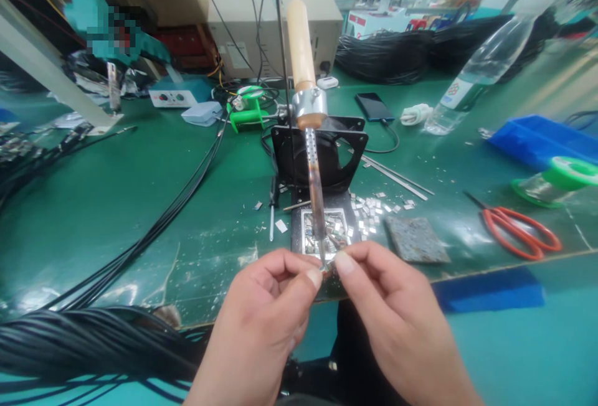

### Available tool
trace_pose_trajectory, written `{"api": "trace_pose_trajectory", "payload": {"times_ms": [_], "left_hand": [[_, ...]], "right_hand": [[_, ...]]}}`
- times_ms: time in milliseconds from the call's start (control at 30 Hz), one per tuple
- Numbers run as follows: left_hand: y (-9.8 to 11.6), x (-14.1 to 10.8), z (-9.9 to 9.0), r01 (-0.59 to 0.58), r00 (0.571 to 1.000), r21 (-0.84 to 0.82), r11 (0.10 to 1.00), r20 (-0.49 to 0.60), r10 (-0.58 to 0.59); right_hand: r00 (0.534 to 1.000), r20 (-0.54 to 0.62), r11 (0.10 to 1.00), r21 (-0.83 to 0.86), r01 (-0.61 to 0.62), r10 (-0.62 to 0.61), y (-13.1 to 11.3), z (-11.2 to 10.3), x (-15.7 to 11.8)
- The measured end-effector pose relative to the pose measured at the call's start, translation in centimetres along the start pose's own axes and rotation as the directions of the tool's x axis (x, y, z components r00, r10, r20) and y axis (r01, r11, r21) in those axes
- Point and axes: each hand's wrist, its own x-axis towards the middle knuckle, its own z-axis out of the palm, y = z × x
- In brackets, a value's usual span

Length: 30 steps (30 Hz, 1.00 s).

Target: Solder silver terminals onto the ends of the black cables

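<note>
My left hand (268, 312) and my right hand (378, 306) meet at the near table edge, thumbs and forefingers pinched together around a small metal piece (328, 264). That piece sits right at the tip of a soldering iron (312, 163) with a wooden handle, fixed on a stand and slanting down toward me. Just behind the tip lies a small black tray (299, 225) holding several shiny metal bits. What exactly each hand grips is mostly hidden by the fingers.
A black fan (346, 144) stands behind the iron. Loose metal chips (369, 210), a grey sponge pad (413, 239), red scissors (518, 228), a solder spool (560, 179), a blue bin (537, 135), a bottle (481, 63), a phone (374, 107). Black cables (93, 337) lie left.
</note>
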Motion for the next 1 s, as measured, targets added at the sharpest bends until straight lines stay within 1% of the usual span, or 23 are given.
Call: {"api": "trace_pose_trajectory", "payload": {"times_ms": [133,367,700,1000], "left_hand": [[0.05,-0.03,0.00,0.004,1.000,-0.002,1.000,-0.004,-0.004],[0.18,-0.15,0.04,0.005,1.000,-0.015,1.000,-0.002,-0.005],[0.40,0.01,0.34,0.001,1.000,-0.059,0.998,-0.018,-0.002],[0.41,-0.03,0.29,-0.006,1.000,-0.049,0.999,-0.020,0.005]], "right_hand": [[0.999,0.013,0.999,0.013,-0.048,0.047,-0.03,-0.05,0.07],[1.000,0.003,0.996,0.079,-0.027,0.027,-0.23,0.35,0.26],[1.000,0.006,0.995,0.098,-0.028,0.028,-0.27,0.54,0.37],[0.999,0.009,0.992,0.122,-0.044,0.043,-0.06,0.51,0.33]]}}
